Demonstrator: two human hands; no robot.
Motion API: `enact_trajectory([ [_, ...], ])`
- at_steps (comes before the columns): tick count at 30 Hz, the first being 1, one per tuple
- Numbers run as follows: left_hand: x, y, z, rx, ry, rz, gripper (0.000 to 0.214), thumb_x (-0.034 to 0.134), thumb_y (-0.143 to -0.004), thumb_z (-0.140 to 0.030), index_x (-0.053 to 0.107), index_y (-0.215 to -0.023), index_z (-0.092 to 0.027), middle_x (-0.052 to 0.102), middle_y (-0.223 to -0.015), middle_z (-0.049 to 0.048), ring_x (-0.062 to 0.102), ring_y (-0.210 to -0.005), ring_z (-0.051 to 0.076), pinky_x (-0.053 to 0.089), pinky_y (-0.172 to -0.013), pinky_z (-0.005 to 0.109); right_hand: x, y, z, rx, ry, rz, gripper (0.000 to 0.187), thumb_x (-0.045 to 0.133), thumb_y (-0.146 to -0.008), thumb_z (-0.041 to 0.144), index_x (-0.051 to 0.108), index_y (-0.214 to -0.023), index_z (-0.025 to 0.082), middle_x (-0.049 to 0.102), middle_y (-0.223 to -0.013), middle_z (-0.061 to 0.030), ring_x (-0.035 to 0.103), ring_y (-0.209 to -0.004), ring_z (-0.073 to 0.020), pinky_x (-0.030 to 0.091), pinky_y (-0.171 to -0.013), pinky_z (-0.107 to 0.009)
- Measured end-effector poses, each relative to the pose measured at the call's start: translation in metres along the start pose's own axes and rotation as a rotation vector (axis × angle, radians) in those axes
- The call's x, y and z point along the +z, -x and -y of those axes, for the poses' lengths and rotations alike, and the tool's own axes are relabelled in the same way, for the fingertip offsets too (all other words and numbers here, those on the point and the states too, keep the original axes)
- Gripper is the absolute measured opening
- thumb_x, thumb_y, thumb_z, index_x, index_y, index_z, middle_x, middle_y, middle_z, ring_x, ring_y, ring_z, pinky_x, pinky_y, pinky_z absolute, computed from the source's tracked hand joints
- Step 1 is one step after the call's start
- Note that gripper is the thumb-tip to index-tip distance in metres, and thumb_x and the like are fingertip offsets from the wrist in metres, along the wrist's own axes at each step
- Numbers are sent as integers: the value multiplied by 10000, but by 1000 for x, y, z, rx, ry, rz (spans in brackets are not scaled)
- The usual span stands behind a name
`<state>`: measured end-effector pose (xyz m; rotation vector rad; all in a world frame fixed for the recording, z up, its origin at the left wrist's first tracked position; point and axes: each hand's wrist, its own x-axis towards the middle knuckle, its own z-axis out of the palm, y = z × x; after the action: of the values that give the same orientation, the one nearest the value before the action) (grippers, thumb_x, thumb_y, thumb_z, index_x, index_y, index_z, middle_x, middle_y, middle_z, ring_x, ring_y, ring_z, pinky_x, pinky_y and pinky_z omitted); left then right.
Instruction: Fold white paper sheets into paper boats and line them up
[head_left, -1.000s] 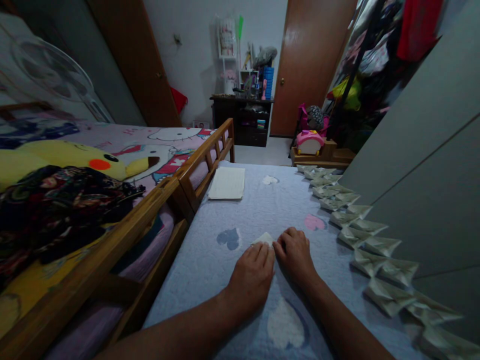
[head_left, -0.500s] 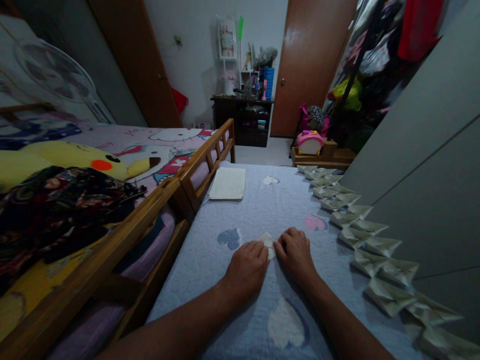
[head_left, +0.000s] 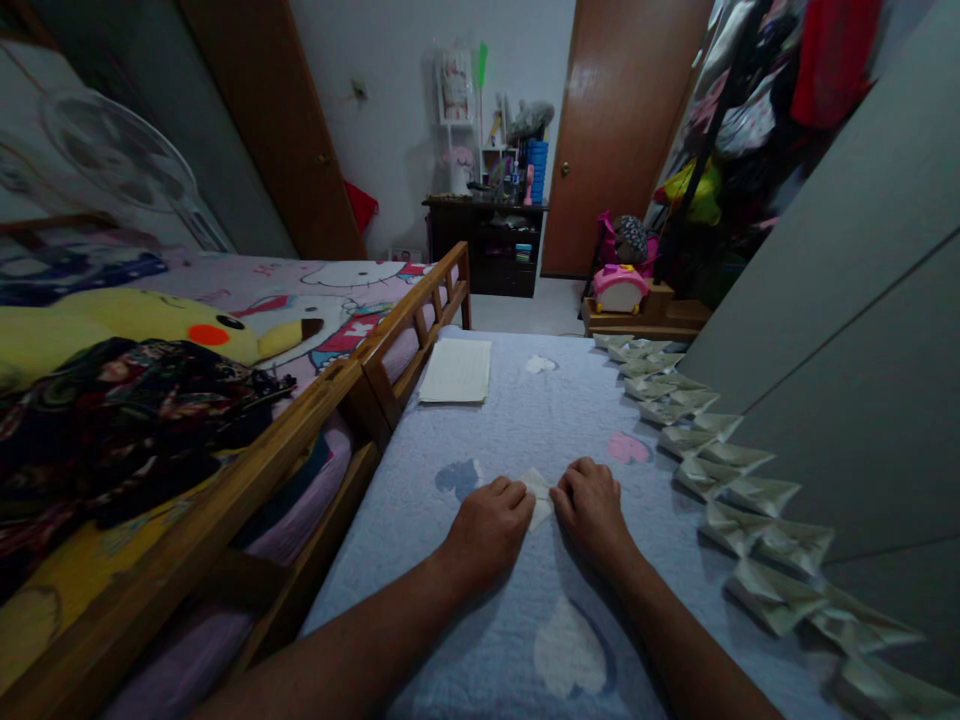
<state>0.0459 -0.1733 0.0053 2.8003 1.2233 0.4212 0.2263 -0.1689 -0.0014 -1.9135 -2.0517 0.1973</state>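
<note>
A small folded piece of pale paper (head_left: 538, 498) lies on the light blue quilted cover (head_left: 517, 425), between my two hands. My left hand (head_left: 491, 525) pinches its left edge, with the fingers curled and partly hidden under the palm. On the paper's right side, my right hand (head_left: 591, 505) is closed, its thumb and fingertip at the edge. Along the right side runs a double row of folded paper boats (head_left: 739, 525). Farther off on the left lies a stack of paper sheets (head_left: 456, 372).
A wooden bed rail (head_left: 360, 365) borders the cover on the left. Past it lie a yellow plush toy (head_left: 157, 315) and dark patterned cloth (head_left: 142, 430). A grey cabinet panel (head_left: 855, 330) rises on the right, beside the boats.
My left hand has shifted slightly left, so a bit more of the paper shows between my hands. My right hand stays nearly in place.
</note>
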Motion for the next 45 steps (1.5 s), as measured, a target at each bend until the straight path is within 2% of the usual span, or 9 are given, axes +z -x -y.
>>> enact_trajectory([
  [6,-1,0,1,14,-7,-7,51,564,-945,-174,611,-927,-176,647,-936,43,579,-881,215,509,-761,334,2,1,0,2,8,-46,34,600,-859,189,616,-887,197,605,-958,-60,508,-927,-233,337,-793,-342],
  [11,0,1,1,35,-11,-3,85,548,-950,-163,616,-1000,-165,648,-946,49,581,-893,220,514,-775,342,7,2,4,-1,40,-86,245,585,-890,346,571,-1077,188,588,-1068,-89,502,-1011,-266,350,-891,-401],
  [15,1,0,1,54,-12,-5,122,527,-958,-154,614,-1043,-159,649,-953,60,583,-895,218,517,-788,350,10,2,5,-1,93,-116,395,575,-888,390,524,-1224,188,562,-1202,-116,477,-1116,-292,313,-994,-461],
  [20,0,1,-1,-1,-37,8,109,564,-936,-159,622,-1028,-171,658,-958,58,593,-902,234,518,-774,363,11,2,3,16,69,-87,462,552,-898,326,484,-1345,228,533,-1294,-114,452,-1186,-297,283,-1040,-486],
  [24,-2,3,-6,-46,-64,16,66,575,-909,-125,629,-924,-158,663,-907,59,605,-869,241,517,-762,367,11,2,0,14,60,-59,557,539,-884,220,435,-1430,255,523,-1331,-114,463,-1204,-285,299,-1047,-479],
  [29,0,6,-10,-84,-115,-4,102,544,-897,-102,628,-868,-153,662,-859,70,619,-825,241,507,-750,372,12,3,-5,-2,97,-63,667,540,-846,153,395,-1484,284,531,-1348,-103,475,-1217,-278,318,-1052,-458],
  [35,4,9,-14,-121,-184,-41,143,520,-883,-76,636,-836,-147,675,-843,86,633,-788,246,501,-756,399,11,4,-9,-17,93,-50,706,523,-848,155,348,-1517,296,534,-1353,-100,470,-1224,-283,322,-1051,-456],
  [41,-1,9,-15,-161,-167,-7,177,510,-862,-40,641,-793,-137,689,-826,99,651,-790,256,507,-790,412,9,4,-8,-20,43,-35,705,478,-835,107,348,-1512,256,540,-1344,-104,463,-1218,-275,307,-1060,-451],
  [45,-3,8,-16,-158,-166,9,193,496,-865,-30,654,-807,-125,686,-815,109,655,-790,268,513,-797,430,11,5,-7,-22,31,-54,630,450,-847,119,383,-1470,183,545,-1353,-122,455,-1237,-269,289,-1086,-450],
])
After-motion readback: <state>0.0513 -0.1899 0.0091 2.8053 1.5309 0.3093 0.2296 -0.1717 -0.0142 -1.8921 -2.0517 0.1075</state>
